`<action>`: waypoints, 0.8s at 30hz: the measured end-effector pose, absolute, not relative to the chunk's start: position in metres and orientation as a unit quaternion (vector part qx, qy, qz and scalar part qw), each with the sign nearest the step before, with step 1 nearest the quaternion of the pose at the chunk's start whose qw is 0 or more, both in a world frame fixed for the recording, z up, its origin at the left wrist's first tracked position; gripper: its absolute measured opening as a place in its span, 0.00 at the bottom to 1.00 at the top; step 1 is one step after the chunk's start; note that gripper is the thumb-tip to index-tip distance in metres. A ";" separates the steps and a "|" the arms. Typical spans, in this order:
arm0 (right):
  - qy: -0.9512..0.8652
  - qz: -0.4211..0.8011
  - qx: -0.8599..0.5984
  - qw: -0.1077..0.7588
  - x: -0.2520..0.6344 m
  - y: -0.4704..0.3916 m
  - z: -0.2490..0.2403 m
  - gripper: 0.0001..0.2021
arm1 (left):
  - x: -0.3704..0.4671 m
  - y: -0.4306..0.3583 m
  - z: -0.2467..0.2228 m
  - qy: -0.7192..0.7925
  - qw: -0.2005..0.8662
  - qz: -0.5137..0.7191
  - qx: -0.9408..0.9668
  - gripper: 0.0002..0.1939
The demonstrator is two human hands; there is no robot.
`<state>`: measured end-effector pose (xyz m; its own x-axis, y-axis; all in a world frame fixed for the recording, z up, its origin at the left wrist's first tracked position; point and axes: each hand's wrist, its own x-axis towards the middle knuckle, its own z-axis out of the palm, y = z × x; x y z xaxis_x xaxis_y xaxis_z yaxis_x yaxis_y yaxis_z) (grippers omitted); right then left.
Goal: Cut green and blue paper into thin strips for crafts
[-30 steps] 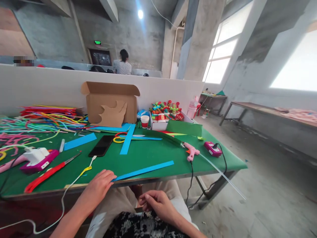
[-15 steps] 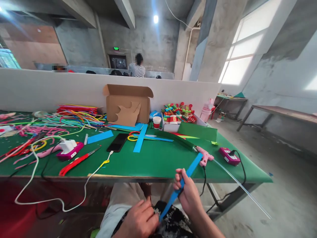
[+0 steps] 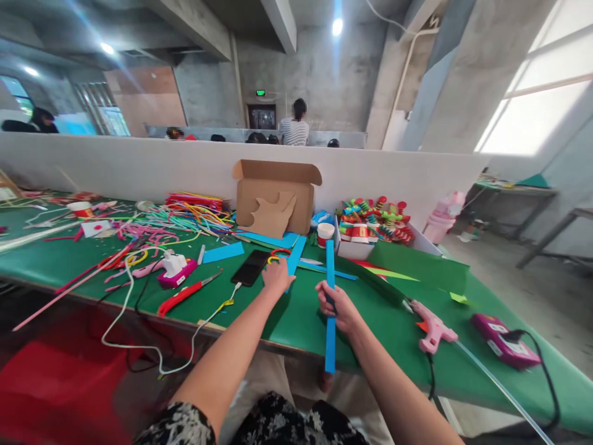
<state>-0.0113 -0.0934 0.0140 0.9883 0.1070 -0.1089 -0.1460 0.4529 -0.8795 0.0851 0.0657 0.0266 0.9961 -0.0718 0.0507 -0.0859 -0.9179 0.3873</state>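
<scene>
My right hand (image 3: 339, 304) is closed around a long blue strip (image 3: 330, 346), which stands nearly upright over the front of the green table. Reaching forward, my left hand (image 3: 278, 277) is at the scissors (image 3: 273, 259) with yellow and red handles. Its thumb is apart from its fingers, and the fingertips are partly hidden. Another blue strip (image 3: 297, 254) lies beside that hand, across the scissors. Left of the hand lies a black phone (image 3: 250, 267) with a white cable plugged in.
A pink glue gun (image 3: 433, 326) with a clear stick lies at the right, near a purple power socket (image 3: 504, 341). A red-handled knife (image 3: 180, 301) lies at the left. Behind are a cardboard box (image 3: 238, 201), a paper cup (image 3: 325, 233) and a box of colourful figures (image 3: 354, 248).
My left hand has left the strip's lower end and moved forward to the scissors. My right hand has raised the blue strip more upright, away from the glue gun. The view has turned left.
</scene>
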 end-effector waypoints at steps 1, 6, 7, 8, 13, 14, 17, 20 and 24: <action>0.020 0.070 -0.513 0.855 -0.008 -0.093 0.009 0.26 | 0.088 0.060 0.021 -0.038 0.200 0.017 0.979 0.23; 0.019 0.077 -0.528 0.846 -0.009 -0.096 -0.008 0.25 | 0.095 0.053 0.011 -0.115 0.237 0.038 0.964 0.18; 0.023 0.077 -0.532 0.843 -0.009 -0.096 -0.010 0.26 | 0.100 0.058 0.015 -0.133 0.246 0.051 0.959 0.16; 0.028 0.074 -0.533 0.843 -0.010 -0.095 -0.010 0.27 | 0.107 0.067 0.021 -0.147 0.254 0.067 0.953 0.15; 0.061 0.064 -0.523 0.847 -0.011 -0.089 -0.005 0.30 | 0.157 0.152 0.072 -0.125 0.273 0.158 0.941 0.13; 0.064 0.068 -0.522 0.848 -0.011 -0.088 -0.004 0.30 | 0.165 0.173 0.080 -0.108 0.269 0.168 0.942 0.12; 0.062 0.084 -0.522 0.846 -0.010 -0.086 -0.003 0.29 | 0.176 0.230 0.091 -0.072 0.253 0.174 0.949 0.08; 0.060 0.088 -0.522 0.846 -0.010 -0.085 -0.005 0.28 | 0.169 0.251 0.087 -0.066 0.234 0.167 0.955 0.05; 0.063 0.081 -0.513 0.852 -0.012 -0.082 -0.007 0.29 | 0.152 0.191 0.069 -0.134 0.288 0.198 0.927 0.05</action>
